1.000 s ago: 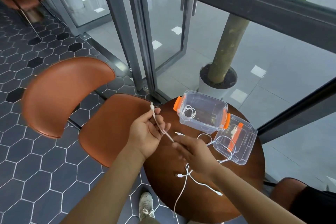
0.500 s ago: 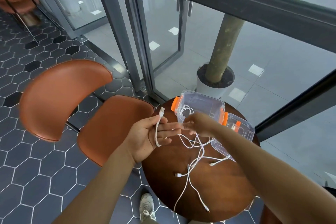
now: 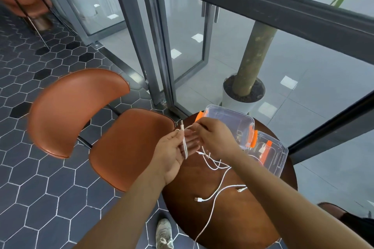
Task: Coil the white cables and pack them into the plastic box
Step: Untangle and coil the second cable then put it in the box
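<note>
My left hand point(image 3: 175, 152) is held palm up over the table's left edge, fingers straight, with a white cable point(image 3: 184, 145) looped across them and pinned by the thumb; its plug sticks up. My right hand point(image 3: 214, 139) pinches the same cable just beyond the left fingertips, at the top of the loop. The rest of this cable and other white cables point(image 3: 217, 190) trail loose over the round brown table point(image 3: 253, 218) and off its front edge. The clear plastic box point(image 3: 230, 122) with orange clips stands open behind my hands. Its clear lid point(image 3: 277, 157) lies to the right.
An orange-brown chair point(image 3: 113, 135) stands left of the table. Glass doors with dark frames and a potted tree point(image 3: 243, 91) lie beyond the table. My shoe point(image 3: 165, 232) is on the hexagon-tiled floor below. A second chair edge point(image 3: 332, 209) shows at the right.
My right hand has brought the cable round over the left fingers, adding a turn. The loose cable tail has slid nearer on the table. Earlier the cable was stretched straight between both hands.
</note>
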`<control>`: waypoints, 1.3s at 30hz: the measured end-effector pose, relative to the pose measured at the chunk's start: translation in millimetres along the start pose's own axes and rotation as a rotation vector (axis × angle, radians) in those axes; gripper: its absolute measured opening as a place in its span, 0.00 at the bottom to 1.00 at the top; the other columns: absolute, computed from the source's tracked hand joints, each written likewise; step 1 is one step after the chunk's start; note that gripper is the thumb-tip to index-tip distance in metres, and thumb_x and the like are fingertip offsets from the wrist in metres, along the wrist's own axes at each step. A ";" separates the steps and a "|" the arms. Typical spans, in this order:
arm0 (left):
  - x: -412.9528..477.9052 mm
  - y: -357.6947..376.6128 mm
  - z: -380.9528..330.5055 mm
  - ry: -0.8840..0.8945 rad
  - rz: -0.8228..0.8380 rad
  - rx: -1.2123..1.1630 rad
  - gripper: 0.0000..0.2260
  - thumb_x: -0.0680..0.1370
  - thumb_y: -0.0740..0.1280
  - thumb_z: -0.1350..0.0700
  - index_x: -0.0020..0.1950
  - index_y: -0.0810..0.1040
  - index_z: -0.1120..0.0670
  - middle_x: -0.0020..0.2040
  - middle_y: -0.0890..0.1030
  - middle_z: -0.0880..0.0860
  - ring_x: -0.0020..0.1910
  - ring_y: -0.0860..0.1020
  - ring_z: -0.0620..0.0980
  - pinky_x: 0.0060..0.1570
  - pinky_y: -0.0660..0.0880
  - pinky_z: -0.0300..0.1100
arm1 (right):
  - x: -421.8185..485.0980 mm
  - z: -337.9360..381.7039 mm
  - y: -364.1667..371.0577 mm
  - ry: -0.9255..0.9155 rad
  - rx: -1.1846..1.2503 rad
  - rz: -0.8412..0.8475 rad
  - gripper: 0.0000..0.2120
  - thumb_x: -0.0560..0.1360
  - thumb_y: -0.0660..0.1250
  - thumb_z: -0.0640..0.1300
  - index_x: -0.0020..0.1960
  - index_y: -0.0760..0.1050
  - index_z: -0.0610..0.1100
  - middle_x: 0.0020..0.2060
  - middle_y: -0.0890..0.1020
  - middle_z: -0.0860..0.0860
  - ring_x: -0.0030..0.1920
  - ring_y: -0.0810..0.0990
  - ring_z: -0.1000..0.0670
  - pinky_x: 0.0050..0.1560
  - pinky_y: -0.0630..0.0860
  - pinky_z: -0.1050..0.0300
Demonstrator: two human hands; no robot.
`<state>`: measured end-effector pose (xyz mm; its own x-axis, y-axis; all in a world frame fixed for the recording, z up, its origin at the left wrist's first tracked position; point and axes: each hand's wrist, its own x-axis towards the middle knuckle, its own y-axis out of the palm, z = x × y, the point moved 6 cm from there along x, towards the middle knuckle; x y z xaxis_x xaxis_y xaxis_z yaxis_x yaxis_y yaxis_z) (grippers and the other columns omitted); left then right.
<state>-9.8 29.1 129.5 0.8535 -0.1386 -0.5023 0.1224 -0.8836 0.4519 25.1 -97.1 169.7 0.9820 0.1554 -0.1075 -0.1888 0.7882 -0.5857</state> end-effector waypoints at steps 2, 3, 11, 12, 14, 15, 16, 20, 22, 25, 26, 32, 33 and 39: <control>1.5 1.3 4.8 -0.014 -0.017 0.037 0.14 0.86 0.56 0.57 0.57 0.80 0.61 0.53 0.85 0.61 0.52 0.85 0.55 0.51 0.82 0.48 | -2.6 0.0 4.9 -0.025 0.014 0.018 0.09 0.81 0.62 0.46 0.48 0.81 0.49 0.36 0.82 0.55 0.37 0.80 0.56 0.42 0.78 0.55; 2.1 1.2 7.6 -0.021 -0.032 0.043 0.14 0.86 0.56 0.57 0.56 0.80 0.61 0.52 0.85 0.60 0.50 0.86 0.53 0.48 0.82 0.46 | -5.0 0.7 6.7 -0.049 -0.022 0.030 0.09 0.81 0.62 0.47 0.51 0.82 0.49 0.40 0.84 0.55 0.40 0.81 0.55 0.45 0.79 0.56; 7.1 5.7 6.8 -0.030 -0.056 -0.279 0.13 0.86 0.55 0.55 0.60 0.75 0.61 0.59 0.83 0.64 0.56 0.83 0.59 0.54 0.79 0.51 | -34.2 -2.1 23.5 -0.391 -0.419 0.054 0.32 0.79 0.65 0.43 0.79 0.59 0.57 0.52 0.83 0.48 0.43 0.83 0.44 0.38 0.75 0.54; 8.1 7.1 3.2 -0.017 -0.053 -0.319 0.12 0.86 0.55 0.55 0.59 0.74 0.60 0.58 0.84 0.63 0.56 0.83 0.59 0.58 0.78 0.53 | -37.3 -2.9 22.4 -0.366 -0.371 0.021 0.30 0.79 0.64 0.43 0.78 0.60 0.56 0.54 0.83 0.48 0.45 0.83 0.44 0.39 0.73 0.56; 11.4 6.3 -6.3 0.017 -0.064 -0.427 0.10 0.86 0.55 0.55 0.56 0.74 0.59 0.55 0.85 0.63 0.55 0.84 0.60 0.60 0.76 0.55 | -41.2 -10.5 20.1 -0.251 -0.208 -0.038 0.19 0.81 0.60 0.47 0.72 0.67 0.52 0.51 0.83 0.48 0.46 0.83 0.45 0.41 0.70 0.56; 12.9 5.5 -11.2 0.029 -0.067 -0.482 0.11 0.86 0.55 0.55 0.54 0.74 0.59 0.54 0.85 0.64 0.54 0.84 0.61 0.59 0.77 0.56 | -43.4 -15.6 20.0 -0.203 -0.136 -0.058 0.14 0.81 0.59 0.50 0.66 0.70 0.50 0.47 0.83 0.50 0.44 0.82 0.49 0.41 0.70 0.56; 14.1 4.5 -15.5 0.038 -0.068 -0.522 0.11 0.86 0.56 0.55 0.53 0.75 0.59 0.53 0.85 0.64 0.53 0.85 0.62 0.57 0.79 0.57 | -45.8 -19.0 20.1 -0.195 -0.076 -0.075 0.13 0.81 0.58 0.52 0.60 0.73 0.49 0.43 0.81 0.55 0.41 0.80 0.56 0.41 0.69 0.58; 12.0 5.3 -25.8 0.060 -0.020 -0.577 0.13 0.85 0.56 0.55 0.49 0.76 0.60 0.51 0.86 0.64 0.49 0.86 0.61 0.52 0.82 0.57 | -49.9 -37.0 31.2 -0.264 0.015 0.025 0.08 0.83 0.61 0.46 0.55 0.79 0.47 0.35 0.78 0.58 0.37 0.78 0.58 0.38 0.69 0.67; 9.1 7.3 -26.2 0.047 0.016 -0.564 0.13 0.85 0.56 0.54 0.49 0.77 0.59 0.47 0.87 0.61 0.45 0.87 0.56 0.47 0.84 0.53 | -49.2 -50.5 34.8 -0.210 0.053 0.107 0.09 0.83 0.62 0.45 0.56 0.80 0.47 0.36 0.82 0.49 0.38 0.81 0.53 0.41 0.74 0.61; 3.3 7.1 -21.0 -0.015 0.054 -0.514 0.13 0.84 0.58 0.53 0.47 0.78 0.57 0.42 0.86 0.57 0.35 0.85 0.49 0.38 0.84 0.43 | -42.8 -65.5 32.1 -0.140 0.048 0.195 0.09 0.83 0.63 0.47 0.57 0.81 0.49 0.36 0.82 0.47 0.39 0.81 0.52 0.43 0.75 0.60; 1.6 6.5 -19.5 -0.032 0.070 -0.504 0.13 0.84 0.58 0.53 0.47 0.78 0.57 0.40 0.86 0.56 0.32 0.84 0.48 0.35 0.82 0.42 | -39.3 -69.8 29.7 -0.132 0.006 0.222 0.08 0.83 0.63 0.47 0.56 0.81 0.51 0.36 0.82 0.49 0.38 0.80 0.54 0.42 0.74 0.60; -5.4 8.2 -22.4 -0.057 0.223 -0.318 0.12 0.81 0.60 0.52 0.49 0.77 0.59 0.36 0.82 0.54 0.23 0.74 0.44 0.26 0.74 0.36 | -14.9 -96.6 17.2 0.095 -0.095 0.358 0.11 0.81 0.65 0.52 0.54 0.83 0.47 0.38 0.83 0.55 0.37 0.81 0.56 0.42 0.75 0.61; -7.2 8.9 -22.0 -0.068 0.242 -0.258 0.13 0.81 0.59 0.52 0.50 0.77 0.60 0.36 0.82 0.55 0.21 0.73 0.44 0.24 0.72 0.35 | -8.3 -95.1 14.4 0.108 -0.100 0.344 0.10 0.80 0.67 0.52 0.50 0.83 0.47 0.37 0.82 0.55 0.37 0.81 0.55 0.41 0.75 0.61; -15.2 7.9 -13.8 -0.116 0.353 0.022 0.19 0.81 0.59 0.52 0.52 0.85 0.64 0.35 0.82 0.58 0.18 0.67 0.42 0.23 0.62 0.35 | 22.8 -48.4 -5.9 0.094 -0.049 0.266 0.11 0.75 0.72 0.48 0.40 0.80 0.41 0.30 0.81 0.48 0.28 0.79 0.49 0.37 0.79 0.55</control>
<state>-14.8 30.4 150.9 0.7778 -0.4851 -0.3997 -0.1812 -0.7820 0.5964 48.8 -127.0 131.8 0.8948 0.2954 -0.3349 -0.4415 0.6970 -0.5650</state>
